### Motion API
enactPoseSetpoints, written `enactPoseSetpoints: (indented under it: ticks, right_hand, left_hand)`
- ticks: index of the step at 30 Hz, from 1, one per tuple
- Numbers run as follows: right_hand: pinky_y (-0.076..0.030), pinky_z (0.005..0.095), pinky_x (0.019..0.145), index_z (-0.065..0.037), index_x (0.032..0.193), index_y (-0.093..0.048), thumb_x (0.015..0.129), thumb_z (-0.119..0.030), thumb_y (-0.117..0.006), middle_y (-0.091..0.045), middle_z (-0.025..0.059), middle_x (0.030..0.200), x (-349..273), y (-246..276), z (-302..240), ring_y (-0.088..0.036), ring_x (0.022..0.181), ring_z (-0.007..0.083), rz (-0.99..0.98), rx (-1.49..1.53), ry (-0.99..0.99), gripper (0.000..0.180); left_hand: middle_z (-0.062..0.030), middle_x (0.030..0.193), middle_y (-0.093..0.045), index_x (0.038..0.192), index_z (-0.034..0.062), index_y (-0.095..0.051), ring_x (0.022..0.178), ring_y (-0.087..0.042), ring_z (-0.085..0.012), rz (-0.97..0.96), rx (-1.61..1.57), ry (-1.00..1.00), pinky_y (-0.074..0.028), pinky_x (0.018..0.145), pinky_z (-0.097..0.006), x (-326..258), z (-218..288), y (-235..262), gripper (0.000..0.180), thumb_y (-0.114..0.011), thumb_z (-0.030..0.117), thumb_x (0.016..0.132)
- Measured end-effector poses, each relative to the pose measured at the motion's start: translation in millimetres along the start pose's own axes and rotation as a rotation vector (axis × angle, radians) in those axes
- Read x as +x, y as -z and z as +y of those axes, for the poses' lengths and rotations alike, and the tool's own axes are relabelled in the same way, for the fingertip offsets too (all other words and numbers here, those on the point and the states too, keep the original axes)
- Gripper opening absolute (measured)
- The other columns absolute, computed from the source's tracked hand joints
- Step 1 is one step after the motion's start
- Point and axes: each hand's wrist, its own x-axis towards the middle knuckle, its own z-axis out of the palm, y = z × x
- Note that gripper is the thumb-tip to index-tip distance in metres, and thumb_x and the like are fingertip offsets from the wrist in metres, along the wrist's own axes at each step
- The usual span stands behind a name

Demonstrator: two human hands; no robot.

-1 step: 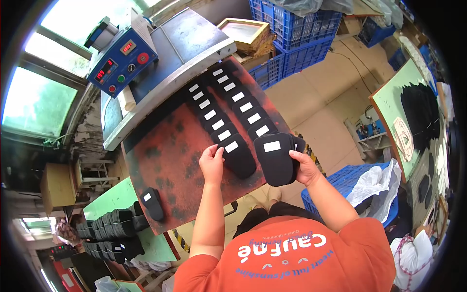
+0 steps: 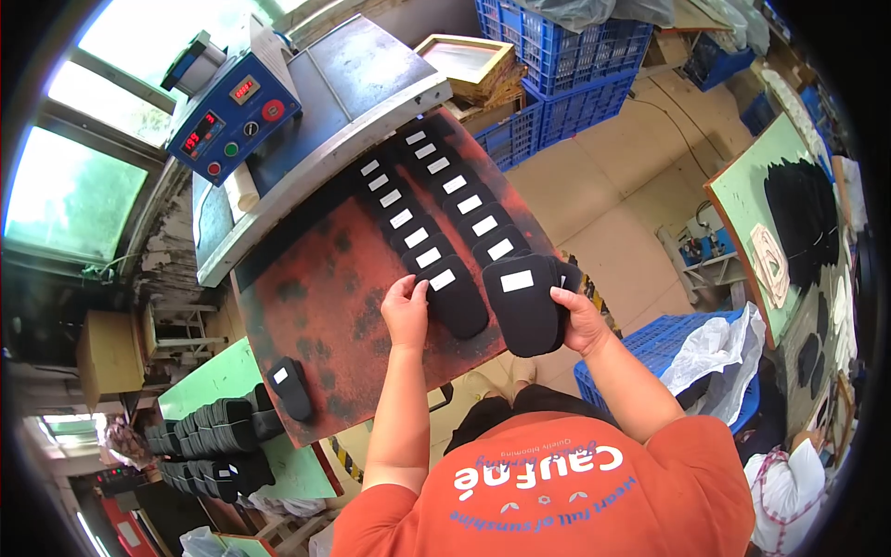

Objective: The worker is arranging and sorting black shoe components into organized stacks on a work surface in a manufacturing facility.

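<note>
Black insole (image 2: 522,302) with a white label sits at the near end of the right row, right hand (image 2: 580,320) clamped on its 3 o'clock edge. Left hand (image 2: 406,311), fingers together, presses the left row's end insole (image 2: 455,292). Rust-red table (image 2: 316,316) beneath; blue control box (image 2: 232,116) at 11 o'clock.

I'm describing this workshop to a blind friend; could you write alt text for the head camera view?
Seen from above, a person in an orange shirt lays black insoles with white labels in two overlapping rows on a red-and-black worktable. The left hand touches the nearest insole; the right hand grips a small stack. A blue control box sits behind.
</note>
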Motion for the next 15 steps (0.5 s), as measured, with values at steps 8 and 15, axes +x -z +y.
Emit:
enactPoseSetpoints:
  ticks: [8,15]
  right_hand:
    - [-0.046,0.0335,0.087,-0.002,0.118,-0.052,0.083,-0.013,-0.063,-0.058,0.0079,0.11,-4,-3,17,-0.056,0.101,0.0186,0.15,-0.206,0.014,0.038]
    - [-0.046,0.0366,0.089,-0.001,0.117,-0.051,0.083,-0.012,-0.055,-0.058,0.0128,0.112,-7,12,-17,-0.058,0.101,0.0229,0.061,0.033,0.008,0.036]
  left_hand:
    - [-0.0008,0.078,-0.061,0.096,-0.0004,-0.061,0.064,-0.054,-0.0051,-0.262,-0.284,0.152,-0.044,0.056,-0.019,-68,76,-14,0.016,-0.064,0.004,0.08]
    - [-0.0029,0.078,-0.062,0.097,-0.0019,-0.061,0.055,-0.051,-0.0059,-0.088,-0.173,0.201,-0.044,0.049,-0.019,-44,20,-1,0.018,-0.064,0.005,0.081]
